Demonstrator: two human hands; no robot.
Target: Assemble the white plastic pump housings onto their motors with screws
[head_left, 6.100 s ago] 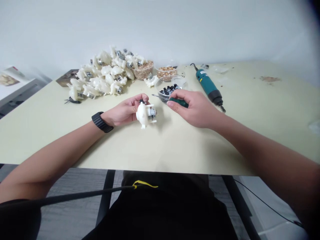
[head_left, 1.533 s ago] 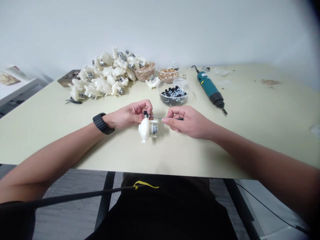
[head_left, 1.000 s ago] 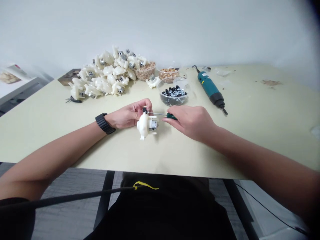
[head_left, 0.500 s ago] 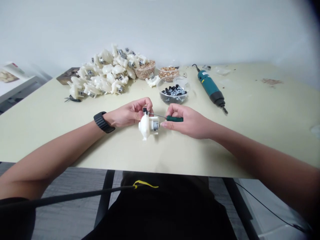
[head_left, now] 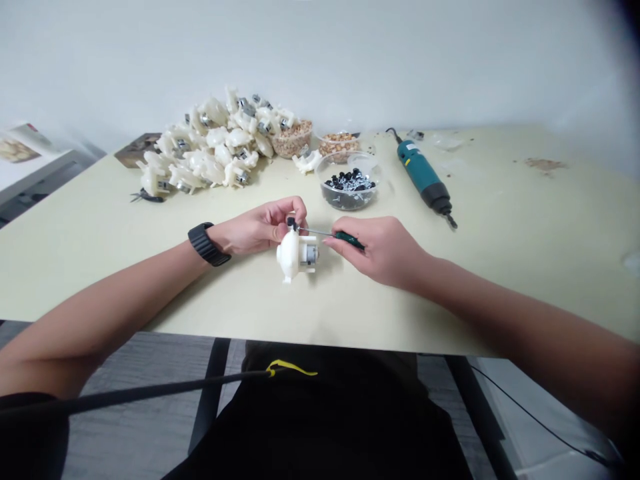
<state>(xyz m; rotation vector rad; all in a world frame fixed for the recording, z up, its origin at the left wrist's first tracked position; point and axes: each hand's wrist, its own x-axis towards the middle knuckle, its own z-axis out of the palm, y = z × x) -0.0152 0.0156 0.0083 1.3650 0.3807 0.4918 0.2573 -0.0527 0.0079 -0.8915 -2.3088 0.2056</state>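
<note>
My left hand (head_left: 273,223) is closed around the upper end of a white plastic motor housing (head_left: 289,256), held just above the table. A silver motor (head_left: 310,254) sticks out of the housing's right side. At its top sits a small black piece (head_left: 291,223), beside my left fingertips. My right hand (head_left: 383,247) grips a screwdriver (head_left: 349,239) by its dark green handle. The thin metal shaft points left and its tip meets the black piece or lies right beside it; the exact contact is too small to tell.
A heap of similar white housings (head_left: 210,150) lies at the back left, near small pliers (head_left: 147,196). A clear tub (head_left: 349,199) holds screws and black parts. Two tubs of small brown pieces (head_left: 293,141) stand behind. A teal power tool (head_left: 423,175) lies to the right.
My right hand has turned over the screwdriver handle, its knuckles shifting right, and the handle now slants down to the right. My left hand and the housing stay nearly still.
</note>
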